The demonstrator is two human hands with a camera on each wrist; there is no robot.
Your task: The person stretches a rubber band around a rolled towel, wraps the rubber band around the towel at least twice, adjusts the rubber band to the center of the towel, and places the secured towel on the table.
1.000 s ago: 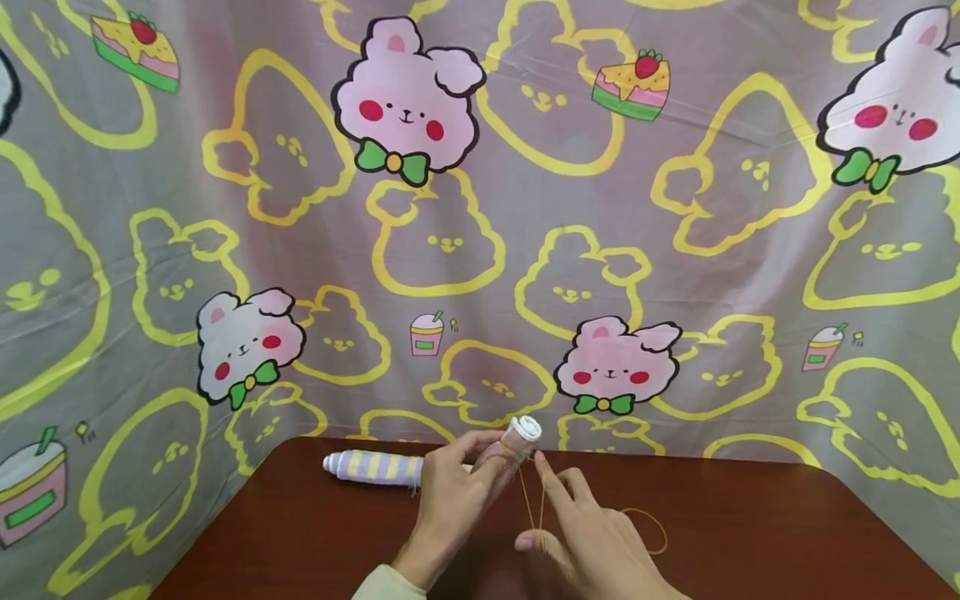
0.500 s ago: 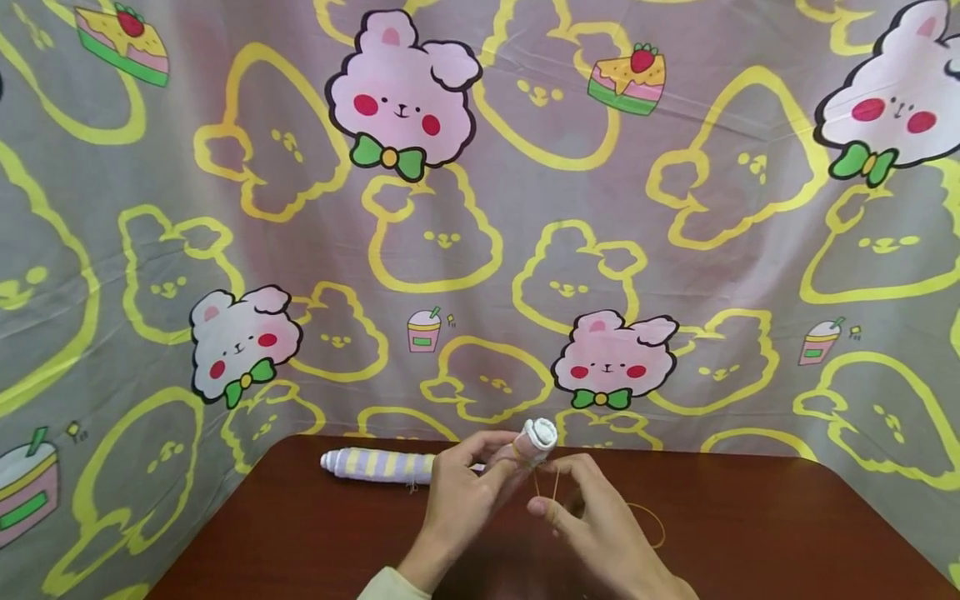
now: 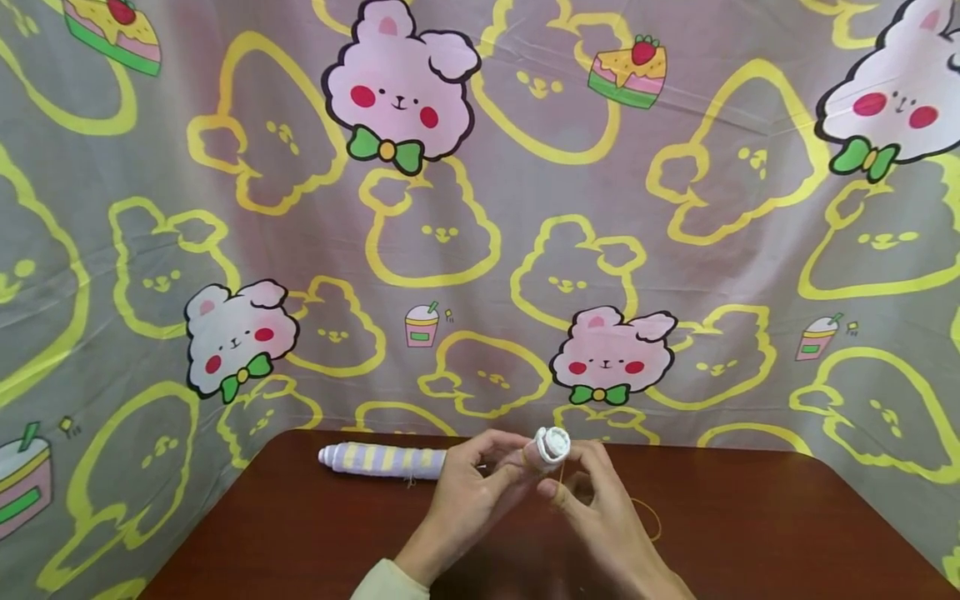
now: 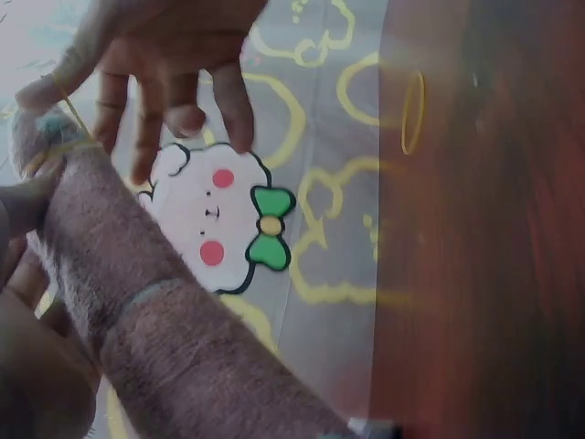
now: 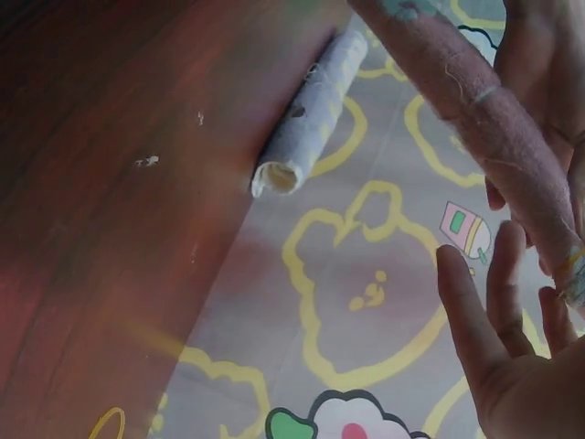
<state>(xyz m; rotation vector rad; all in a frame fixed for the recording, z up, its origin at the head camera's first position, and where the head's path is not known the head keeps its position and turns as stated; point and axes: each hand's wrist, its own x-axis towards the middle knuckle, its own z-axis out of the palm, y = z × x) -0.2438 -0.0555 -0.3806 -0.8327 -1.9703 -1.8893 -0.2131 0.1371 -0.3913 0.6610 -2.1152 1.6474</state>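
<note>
My left hand [image 3: 468, 500] grips a pinkish rolled towel [image 4: 174, 283], its white spiral end facing up in the head view. Near that end a thin yellow rubber band [image 4: 78, 146] lies around the roll, and part of it is stretched outward. My right hand [image 3: 611, 500] is at the same end, with the stretched part of the band at its thumb and index finger. In the left wrist view its other fingers are spread apart from the roll. Some of the left fingers are hidden behind the towel.
Behind the left hand, a second rolled towel [image 3: 386, 458] with lilac and yellow stripes lies on the brown table [image 3: 247, 525]. A loose rubber band [image 4: 414, 112] lies to the right, partly behind my right hand in the head view. A printed curtain [image 3: 510, 200] encloses the table's back and sides.
Both hands and the pink towel have shifted slightly right. My right hand has closed in on the roll's end, and the long stretched loop of rubber band has become much shorter.
</note>
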